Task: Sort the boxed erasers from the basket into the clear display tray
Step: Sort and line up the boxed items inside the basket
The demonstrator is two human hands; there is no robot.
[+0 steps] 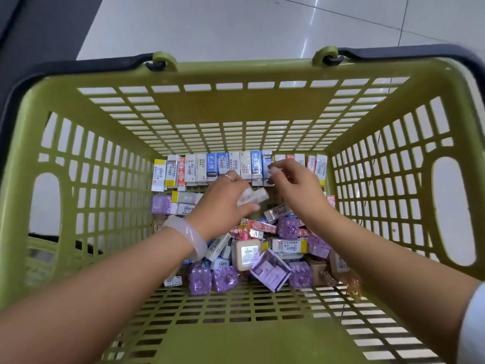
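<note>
Inside a slatted olive-green plastic basket (pixel 105 158), the left hand (pixel 223 198) grips a small white barcoded eraser box (pixel 252 197), while the right hand (pixel 294 187) pinches a boxed eraser (pixel 267 168) in the upright row (pixel 236 168) just beyond, likely straightening it.

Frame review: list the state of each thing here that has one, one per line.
Left hand: grips a white boxed eraser.
Right hand: fingers pinch at the row of erasers.
Row of erasers: standing upright, side by side at the far end.
Loose pile: jumbled, boxes lying at all angles.
Basket: handle folded down.
</note>
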